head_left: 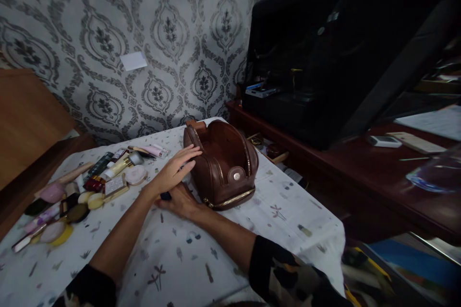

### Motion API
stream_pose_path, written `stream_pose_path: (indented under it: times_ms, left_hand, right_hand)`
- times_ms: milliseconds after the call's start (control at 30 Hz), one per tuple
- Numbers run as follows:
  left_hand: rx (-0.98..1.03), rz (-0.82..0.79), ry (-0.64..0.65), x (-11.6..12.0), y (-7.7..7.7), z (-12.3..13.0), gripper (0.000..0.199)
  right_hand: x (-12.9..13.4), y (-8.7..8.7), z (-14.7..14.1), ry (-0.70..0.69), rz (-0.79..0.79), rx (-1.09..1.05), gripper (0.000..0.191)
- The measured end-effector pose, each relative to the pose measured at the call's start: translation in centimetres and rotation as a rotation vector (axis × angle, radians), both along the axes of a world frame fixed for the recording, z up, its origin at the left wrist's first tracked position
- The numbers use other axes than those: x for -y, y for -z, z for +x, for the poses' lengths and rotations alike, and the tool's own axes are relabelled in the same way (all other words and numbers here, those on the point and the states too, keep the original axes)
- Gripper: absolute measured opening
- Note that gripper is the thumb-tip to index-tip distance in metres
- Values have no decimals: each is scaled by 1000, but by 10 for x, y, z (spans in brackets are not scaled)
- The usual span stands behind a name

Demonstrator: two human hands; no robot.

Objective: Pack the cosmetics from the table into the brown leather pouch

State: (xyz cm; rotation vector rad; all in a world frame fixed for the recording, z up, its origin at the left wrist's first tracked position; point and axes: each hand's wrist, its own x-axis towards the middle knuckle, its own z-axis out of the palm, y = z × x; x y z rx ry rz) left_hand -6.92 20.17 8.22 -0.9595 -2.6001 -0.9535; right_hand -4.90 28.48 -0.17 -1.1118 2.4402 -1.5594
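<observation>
A brown leather bag (219, 168) stands unzipped on the patterned white cloth, its wide mouth showing a bare brown lining. My left hand (176, 171) is at the bag's left side, fingers apart and pointing toward its rim. Below it, my right hand (183, 201) reaches across beside the bag's lower left side, with a small dark item (165, 195) at its fingers. Its fingertips are partly hidden behind my left wrist. To the left lies a pile of cosmetics, including a pale round compact (136, 174), a glittery palette (115, 184) and several tubes and sponges.
A dark red desk (363, 177) with a large black screen (317, 57) stands at the right. An open drawer (284, 156) with small items is beside the bag. A wooden box-like piece (29, 115) is at far left.
</observation>
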Motion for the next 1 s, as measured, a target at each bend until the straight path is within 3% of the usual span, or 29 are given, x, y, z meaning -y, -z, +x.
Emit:
stream_pose_path:
  times_ms: [133, 233, 333, 433, 533, 633, 833, 1000]
  left_hand:
    - [-60, -68, -42, 5, -3, 3, 45]
    - [-64, 12, -105, 23, -5, 3, 44]
    - [-9, 258, -272, 45, 3, 3, 43]
    - [133, 599, -438, 59, 23, 6, 49]
    - [323, 956, -456, 56, 44, 12, 56]
    - [454, 1196, -412, 40, 53, 16, 53]
    - [390, 1374, -492, 14, 34, 12, 34]
    - [378, 1447, -524, 9, 11, 8, 29]
  right_hand:
    - [0, 0, -2, -27, 26, -11, 66]
    - [1, -4, -2, -19, 93, -25, 68]
    - [1, -9, -1, 50, 125, 25, 64]
    - [1, -13, -2, 176, 16, 98, 63]
    - [3, -17, -6, 294, -147, 166, 57]
    - [4, -21, -6, 339, -256, 186, 51]
    - [0, -41, 5, 314, -280, 35, 51]
    - [-11, -74, 10, 281, -82, -53, 52]
